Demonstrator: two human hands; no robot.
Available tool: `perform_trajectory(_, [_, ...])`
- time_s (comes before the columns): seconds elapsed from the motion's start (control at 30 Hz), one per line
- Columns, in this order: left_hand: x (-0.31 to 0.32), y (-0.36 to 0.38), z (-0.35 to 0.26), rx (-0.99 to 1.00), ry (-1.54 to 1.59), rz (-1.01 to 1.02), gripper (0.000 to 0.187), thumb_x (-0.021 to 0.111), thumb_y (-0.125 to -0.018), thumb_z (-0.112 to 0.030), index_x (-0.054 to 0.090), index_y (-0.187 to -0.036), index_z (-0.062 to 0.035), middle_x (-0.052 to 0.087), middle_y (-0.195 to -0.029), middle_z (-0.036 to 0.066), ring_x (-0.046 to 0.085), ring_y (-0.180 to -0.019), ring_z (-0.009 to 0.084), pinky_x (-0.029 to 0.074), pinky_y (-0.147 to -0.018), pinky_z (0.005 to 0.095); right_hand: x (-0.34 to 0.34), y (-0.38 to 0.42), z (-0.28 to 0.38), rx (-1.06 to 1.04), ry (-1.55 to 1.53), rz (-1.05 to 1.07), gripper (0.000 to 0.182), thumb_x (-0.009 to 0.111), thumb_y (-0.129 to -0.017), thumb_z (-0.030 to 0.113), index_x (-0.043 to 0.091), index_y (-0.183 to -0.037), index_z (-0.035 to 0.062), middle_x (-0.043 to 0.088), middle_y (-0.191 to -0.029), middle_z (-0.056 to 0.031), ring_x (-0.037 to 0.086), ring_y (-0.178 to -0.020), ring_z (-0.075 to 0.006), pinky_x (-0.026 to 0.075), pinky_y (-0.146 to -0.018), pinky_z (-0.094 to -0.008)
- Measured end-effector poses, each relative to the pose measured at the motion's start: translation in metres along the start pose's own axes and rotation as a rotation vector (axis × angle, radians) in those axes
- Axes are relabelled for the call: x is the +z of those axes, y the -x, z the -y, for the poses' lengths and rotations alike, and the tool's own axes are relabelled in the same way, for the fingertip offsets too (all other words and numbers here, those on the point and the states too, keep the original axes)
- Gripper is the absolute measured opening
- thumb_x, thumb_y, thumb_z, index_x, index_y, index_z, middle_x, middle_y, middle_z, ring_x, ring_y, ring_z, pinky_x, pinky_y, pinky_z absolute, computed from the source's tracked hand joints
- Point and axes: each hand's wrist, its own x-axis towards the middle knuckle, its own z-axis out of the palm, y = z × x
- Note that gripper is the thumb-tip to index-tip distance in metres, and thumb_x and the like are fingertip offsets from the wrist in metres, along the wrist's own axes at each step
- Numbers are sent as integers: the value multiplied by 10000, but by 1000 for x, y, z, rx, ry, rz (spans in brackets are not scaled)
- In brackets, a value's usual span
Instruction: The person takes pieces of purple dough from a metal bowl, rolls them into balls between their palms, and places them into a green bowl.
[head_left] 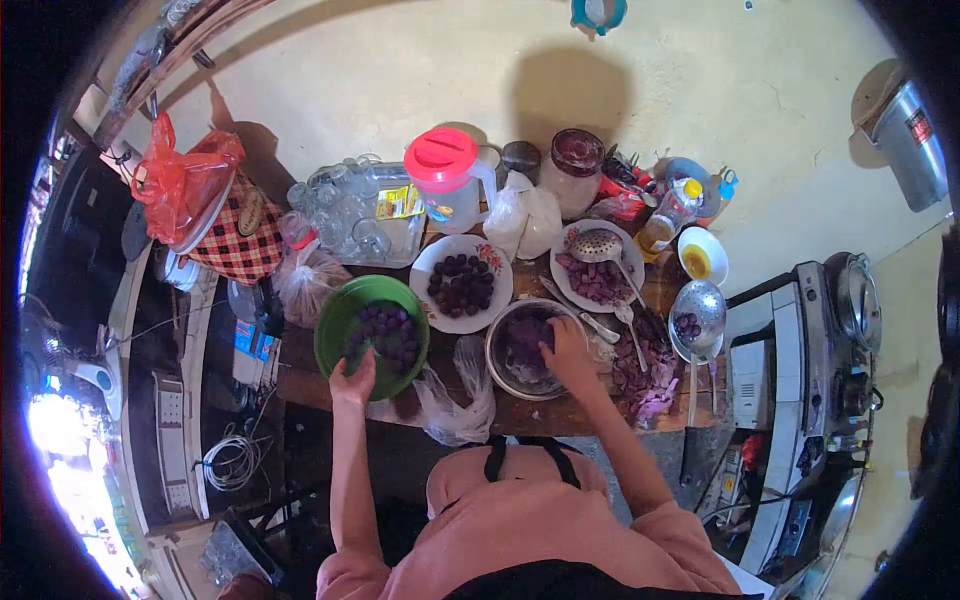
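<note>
My left hand [355, 381] is over the near rim of a green bowl [325, 340], its thumb and fingers apart. Inside that bowl lie several small purple balls [388, 335]. My right hand [568, 352] reaches into a metal bowl [492, 365], with bent fingers closed at the edge of the purple dough [525, 342]; the fingertips are partly hidden. Between the two bowls a crumpled clear plastic bag [455, 400] lies at the table's front edge. Behind them stands a white plate [425, 265] of dark round balls [462, 285].
Purple peelings [650, 375] lie right of the metal bowl. A plate with purple chunks [595, 280] carries a skimmer [598, 246]; another skimmer [700, 305] rests on a bowl. A pink-lidded pitcher [443, 160], glasses [340, 195] and a jar [575, 175] stand behind. A stove [815, 330] is at right.
</note>
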Motion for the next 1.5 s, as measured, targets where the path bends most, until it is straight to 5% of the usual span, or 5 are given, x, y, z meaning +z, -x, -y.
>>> perform_trajectory(0.4, [1, 60, -13, 162, -5, 225, 258, 403, -862, -63, 434, -1095, 44, 564, -1087, 173, 569, -981, 270, 453, -785, 394, 16, 12, 22, 285, -15, 75, 741, 759, -634, 171, 379, -1215, -88, 483, -1056, -226, 467, -1009, -390, 391, -881, -423])
perform_trajectory(0.93, [-8, 73, -48, 372, -72, 267, 242, 415, -834, -66, 485, -1047, 24, 578, -946, 122, 576, -861, 236, 446, -727, 370, 21, 25, -3, 46, 142, 58, 217, 602, -687, 55, 548, -876, -38, 533, -901, -219, 531, -873, -402, 429, -752, -477])
perform_trajectory(1.13, [14, 62, 1, 1318, -2464, 1, 565, 475, -831, -167, 283, -1312, 58, 472, -1249, 209, 478, -1140, 348, 404, -898, 482, 4, 17, 1, -26, 140, 165, 86, 549, -702, 22, 558, -771, -28, 545, -824, -217, 554, -826, -387, 449, -733, -462])
perform_trajectory(1.33, [-1, -26, -1, 1074, -2873, 148, 731, 507, -820, -226, 134, -1389, 41, 91, -1473, 204, 124, -1362, 353, 186, -1083, 493, -1, 16, -2, -81, 210, 171, 110, 515, -709, 9, 581, -793, -18, 555, -827, -205, 566, -834, -369, 463, -729, -447])
perform_trajectory(1.5, [-1, -33, -2, 1015, -2989, 54, 762, 525, -812, -256, 130, -1394, 36, 112, -1470, 201, 131, -1361, 348, 178, -1087, 485, -2, 16, -5, -54, 223, 235, 123, 512, -706, 2, 587, -802, -12, 564, -834, -190, 566, -838, -364, 466, -725, -450])
